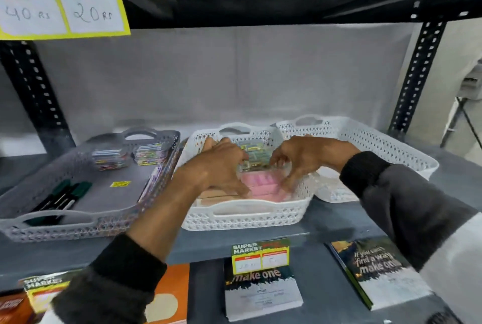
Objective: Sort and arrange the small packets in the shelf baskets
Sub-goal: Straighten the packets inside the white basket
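Both my hands reach into the middle white basket on the shelf. My left hand lies over tan packets, fingertips touching the left edge of a pink packet stack. At the stack's right side, my right hand has its fingers curled, touching the stack. Small clear packets with yellow-green labels sit between the hands at the back of the basket. Whether either hand grips a packet is hidden by the fingers.
A grey basket on the left holds two clear packets, dark markers and a yellow tag. Another white basket stands at the right. Price tags hang on the shelf edge; notebooks lie on the shelf below.
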